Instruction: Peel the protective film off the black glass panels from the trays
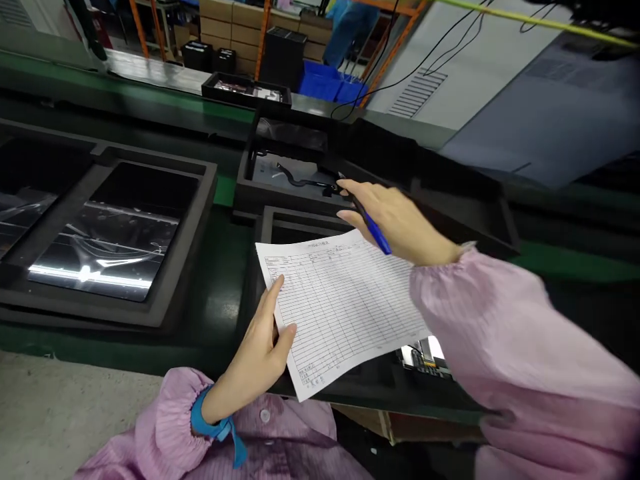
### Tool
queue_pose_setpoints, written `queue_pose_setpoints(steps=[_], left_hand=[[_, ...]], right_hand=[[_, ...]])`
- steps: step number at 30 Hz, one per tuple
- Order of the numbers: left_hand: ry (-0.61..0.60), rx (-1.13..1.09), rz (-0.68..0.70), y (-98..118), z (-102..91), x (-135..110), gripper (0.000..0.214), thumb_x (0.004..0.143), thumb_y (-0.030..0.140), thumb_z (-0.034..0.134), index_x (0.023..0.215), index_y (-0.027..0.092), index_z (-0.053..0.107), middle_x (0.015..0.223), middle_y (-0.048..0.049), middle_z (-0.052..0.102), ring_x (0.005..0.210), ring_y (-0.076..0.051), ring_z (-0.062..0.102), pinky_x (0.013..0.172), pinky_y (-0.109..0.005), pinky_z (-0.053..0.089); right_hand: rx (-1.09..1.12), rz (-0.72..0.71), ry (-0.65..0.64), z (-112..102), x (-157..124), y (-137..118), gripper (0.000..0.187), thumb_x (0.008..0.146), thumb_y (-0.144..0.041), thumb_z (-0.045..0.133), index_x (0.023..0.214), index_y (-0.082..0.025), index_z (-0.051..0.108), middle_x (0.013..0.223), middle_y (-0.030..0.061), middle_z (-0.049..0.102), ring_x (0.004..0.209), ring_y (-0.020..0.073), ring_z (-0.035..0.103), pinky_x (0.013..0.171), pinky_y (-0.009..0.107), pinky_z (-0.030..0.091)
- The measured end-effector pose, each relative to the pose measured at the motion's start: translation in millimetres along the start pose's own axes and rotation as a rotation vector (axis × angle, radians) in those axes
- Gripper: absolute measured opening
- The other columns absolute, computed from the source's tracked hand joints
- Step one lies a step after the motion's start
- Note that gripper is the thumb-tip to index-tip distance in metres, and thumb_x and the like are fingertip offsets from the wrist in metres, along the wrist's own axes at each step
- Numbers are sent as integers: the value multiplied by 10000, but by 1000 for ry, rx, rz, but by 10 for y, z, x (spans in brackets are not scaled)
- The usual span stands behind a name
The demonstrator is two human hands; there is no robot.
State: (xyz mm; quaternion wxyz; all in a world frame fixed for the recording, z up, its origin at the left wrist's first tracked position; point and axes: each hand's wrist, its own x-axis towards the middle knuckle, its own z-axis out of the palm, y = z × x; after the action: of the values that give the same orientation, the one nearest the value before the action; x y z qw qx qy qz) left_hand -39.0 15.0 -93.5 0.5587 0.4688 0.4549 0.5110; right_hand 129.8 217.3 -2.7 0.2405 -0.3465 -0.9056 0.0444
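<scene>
My left hand [263, 337] grips the left edge of a printed paper form [345, 300], thumb on top and some fingers hidden beneath. The sheet is ruled into rows and columns and held at a slant. In my right hand [387, 217] is a pen [373, 230] with a blue end, held beyond the sheet's top edge. The right fingertips are close to a thin black flex cable [300, 180] lying in a black foam tray [245, 190]; whether they touch it I cannot tell.
On the left, a black foam tray [193, 260] holds glossy dark screen panels [120, 233]. Under the sheet's lower right shows a partly hidden electronic device [425, 357]. A small parts tray [245, 90] and blue bins [320, 80] are at the back.
</scene>
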Motion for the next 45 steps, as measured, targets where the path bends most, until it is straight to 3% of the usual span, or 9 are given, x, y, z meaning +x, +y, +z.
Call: queue_pose_setpoints(steps=[3,6,9,12,14,16,25,30,45], left_hand=[[44,321,70,5,47,-72,597,970,235,413,1511,282,167,1623,-69,48,1479,-252,103,1187,-471,232],[185,624,194,47,120,-157,548,970,180,412,1481,283,241,1610,-57,-154,1477,-282,12,1160,-470,293],[227,882,449,73,181,-173,390,936,77,440,1315,166,463,1600,-160,131,1470,-309,71,1146,-497,318],[11,1003,646,89,222,-99,244,954,179,459,1149,76,564,1356,-243,533,1383,-323,354,1087,-480,419],[-98,1081,616,94,249,-34,394,968,347,428,1152,32,576,1297,-296,563,1310,-380,438,1004,-515,492],[-122,1172,530,91,274,13,548,962,450,381,1193,-11,568,1321,-349,510,1290,-434,423,952,-561,508],[-134,1279,458,60,293,21,658,960,517,285,1226,-7,580,1342,-325,501,1302,-388,427,994,-503,493],[-119,1231,448,19,302,14,628,958,512,319,1243,7,557,1355,-307,504,1316,-387,418,1027,-504,470],[-145,1229,443,11,283,32,574,963,480,342,1241,17,535,1360,-305,501,1313,-396,424,1005,-513,486]], right_hand=[[580,271,117,257,-271,-256,265,883,-468,533,822,-226,622,757,19,670,719,166,627,736,349,507],[1149,504,54,501,-458,-432,269,825,-491,578,835,-234,655,596,-19,623,586,141,600,669,328,530],[1378,662,5,691,-516,-437,358,721,-518,676,920,-220,686,734,15,690,693,160,651,689,329,551],[1290,751,94,811,-520,-391,391,670,-563,727,614,-193,614,476,-32,530,416,84,478,417,227,396],[1238,761,122,852,-524,-389,464,659,-605,724,541,-193,544,400,-68,405,325,43,293,339,216,222],[1200,744,126,866,-529,-411,485,646,-622,726,535,-195,527,395,-78,371,327,32,228,345,220,160],[924,640,213,840,-560,-362,348,648,-275,753,546,-206,427,423,-86,396,412,58,309,433,223,242],[768,631,301,861,-589,-318,361,669,-214,593,471,-211,290,430,-74,302,439,64,264,452,237,240],[574,561,285,854,-582,-378,327,676,-197,531,491,-213,262,439,-64,262,442,70,239,444,247,220]])
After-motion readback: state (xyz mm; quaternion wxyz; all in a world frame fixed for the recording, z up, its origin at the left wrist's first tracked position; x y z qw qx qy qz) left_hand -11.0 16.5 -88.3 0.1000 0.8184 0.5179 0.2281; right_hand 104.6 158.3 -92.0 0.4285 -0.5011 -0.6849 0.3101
